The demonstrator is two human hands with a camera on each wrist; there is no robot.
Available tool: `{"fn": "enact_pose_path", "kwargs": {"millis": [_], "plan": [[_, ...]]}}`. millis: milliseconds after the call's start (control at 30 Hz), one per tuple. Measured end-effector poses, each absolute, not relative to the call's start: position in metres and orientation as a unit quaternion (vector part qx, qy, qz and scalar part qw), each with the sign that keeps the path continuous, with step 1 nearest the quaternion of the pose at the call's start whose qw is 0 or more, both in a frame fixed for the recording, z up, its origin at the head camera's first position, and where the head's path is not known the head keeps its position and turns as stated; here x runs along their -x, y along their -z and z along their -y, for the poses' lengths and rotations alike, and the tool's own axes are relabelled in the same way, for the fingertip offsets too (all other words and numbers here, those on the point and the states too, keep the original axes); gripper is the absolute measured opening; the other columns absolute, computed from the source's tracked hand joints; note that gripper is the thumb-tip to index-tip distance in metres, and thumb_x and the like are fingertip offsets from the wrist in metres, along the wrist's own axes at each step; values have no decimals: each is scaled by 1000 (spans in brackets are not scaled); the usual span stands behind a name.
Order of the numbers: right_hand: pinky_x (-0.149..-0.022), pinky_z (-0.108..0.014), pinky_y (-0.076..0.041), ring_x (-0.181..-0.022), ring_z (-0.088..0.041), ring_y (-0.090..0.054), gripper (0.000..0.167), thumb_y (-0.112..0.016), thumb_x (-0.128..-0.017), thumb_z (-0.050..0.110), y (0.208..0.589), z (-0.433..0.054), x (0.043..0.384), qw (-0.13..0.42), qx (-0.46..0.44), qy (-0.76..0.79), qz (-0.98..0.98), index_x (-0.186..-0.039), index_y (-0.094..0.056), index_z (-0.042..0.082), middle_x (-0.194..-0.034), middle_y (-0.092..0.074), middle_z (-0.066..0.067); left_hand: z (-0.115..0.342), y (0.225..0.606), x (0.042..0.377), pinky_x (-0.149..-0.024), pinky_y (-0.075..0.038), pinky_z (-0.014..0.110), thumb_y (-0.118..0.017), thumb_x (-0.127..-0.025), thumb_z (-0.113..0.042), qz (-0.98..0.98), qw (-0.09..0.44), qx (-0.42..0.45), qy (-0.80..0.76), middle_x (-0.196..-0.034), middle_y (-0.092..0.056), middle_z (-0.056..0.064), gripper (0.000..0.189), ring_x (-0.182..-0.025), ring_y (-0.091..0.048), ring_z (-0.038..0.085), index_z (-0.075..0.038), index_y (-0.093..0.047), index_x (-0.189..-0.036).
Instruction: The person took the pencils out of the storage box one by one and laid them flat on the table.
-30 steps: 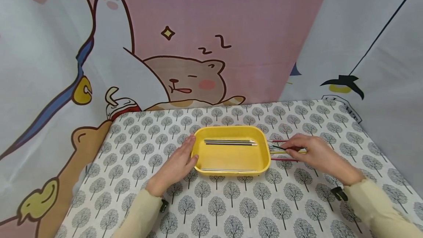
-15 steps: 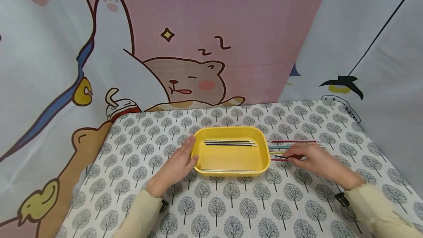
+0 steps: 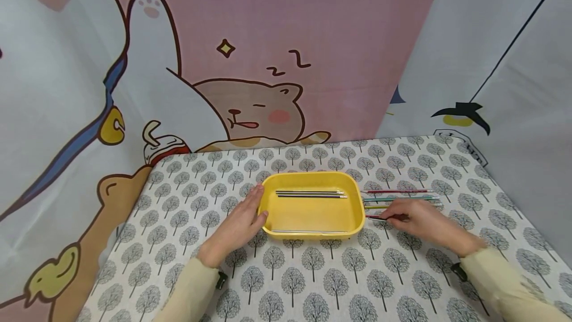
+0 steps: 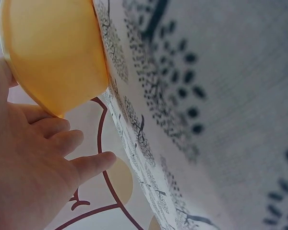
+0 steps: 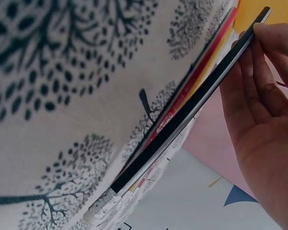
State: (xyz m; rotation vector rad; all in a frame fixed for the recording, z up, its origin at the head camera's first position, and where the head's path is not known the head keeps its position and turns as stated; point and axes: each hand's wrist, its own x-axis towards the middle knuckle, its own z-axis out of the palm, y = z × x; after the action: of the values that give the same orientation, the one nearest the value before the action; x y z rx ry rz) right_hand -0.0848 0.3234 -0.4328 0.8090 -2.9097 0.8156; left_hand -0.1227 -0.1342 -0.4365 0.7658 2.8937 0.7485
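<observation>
My right hand (image 3: 415, 218) pinches a black-and-silver pencil (image 5: 182, 110) between thumb and fingers, right of the yellow plastic tray (image 3: 308, 217). Its white eraser end (image 5: 101, 207) points back toward the wrist, and the front tip reaches past the fingertips. Just beneath it lie a red pencil (image 5: 196, 76) and a yellow pencil (image 3: 375, 207). My left hand (image 3: 237, 227) rests against the tray's left end, thumb at the rim and the other fingers loosely extended along the outside, as the left wrist view also shows. Dark striped pencils (image 3: 310, 195) lie inside the tray near its far wall.
A silver pencil (image 3: 308, 231) lies along the tray's near wall. Right of the tray, a red pencil (image 3: 397, 191) and a teal pencil (image 3: 399, 198) lie roughly parallel on the tree-print cloth (image 3: 313, 282). A cartoon-printed curtain (image 3: 357, 39) stands behind the table.
My right hand has moved toward me with the black pencil, from above the teal and yellow pencils to beside the nearest red one. The left hand and tray stay put.
</observation>
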Motion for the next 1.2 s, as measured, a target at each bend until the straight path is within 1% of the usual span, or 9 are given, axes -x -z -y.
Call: {"fn": "enact_pose_path", "kwargs": {"millis": [167, 300, 600, 900, 1100, 1200], "plan": [[-71, -24, -59, -86, 1, -62, 23, -77, -90, 5, 435, -323, 86, -24, -253, -256, 933, -109, -80, 18, -106, -73, 10, 134, 438, 123, -123, -26, 56, -51, -109, -29, -937, 26, -249, -243, -169, -14, 13, 68, -155, -23, 37, 0, -20, -162], [-72, -23, -60, -87, 1, -62, 22, -77, -91, 6, 436, -323, 87, -36, -248, -250, 935, -109, -80, 18, -107, -72, 10, 134, 438, 123, -124, -26, 55, -51, -109, -29, -937, 27, -248, -243, -169, -14, 12, 68, -155, -23, 36, 0, -19, -162], [-73, -25, -60, -89, -2, -65, 23, -79, -89, 5, 438, -323, 88, -31, -246, -232, 941, -107, -81, 19, -106, -72, 11, 135, 439, 124, -123, -26, 56, -51, -109, -28, -938, 26, -249, -239, -169, -15, 13, 68, -155, -23, 36, 0, -20, -162], [-72, -25, -60, -87, -1, -64, 22, -79, -89, 5, 441, -320, 89, -41, -236, -237, 942, -106, -81, 19, -104, -73, 10, 135, 439, 124, -124, -25, 55, -51, -109, -29, -938, 26, -253, -236, -169, -14, 13, 68, -155, -23, 36, 1, -19, -162], [-74, -25, -61, -89, -5, -66, 22, -79, -88, 6, 443, -320, 90, -51, -221, -246, 943, -105, -81, 19, -105, -74, 8, 136, 438, 124, -124, -25, 55, -50, -109, -29, -936, 28, -257, -240, -169, -13, 13, 68, -156, -20, 35, 1, -18, -162], [-76, -27, -62, -90, -8, -68, 22, -80, -88, 6, 444, -320, 90, -49, -221, -243, 943, -105, -81, 19, -106, -74, 7, 136, 438, 124, -124, -25, 55, -49, -109, -29, -936, 26, -259, -238, -169, -13, 12, 68, -156, -19, 34, 1, -18, -162]]}}
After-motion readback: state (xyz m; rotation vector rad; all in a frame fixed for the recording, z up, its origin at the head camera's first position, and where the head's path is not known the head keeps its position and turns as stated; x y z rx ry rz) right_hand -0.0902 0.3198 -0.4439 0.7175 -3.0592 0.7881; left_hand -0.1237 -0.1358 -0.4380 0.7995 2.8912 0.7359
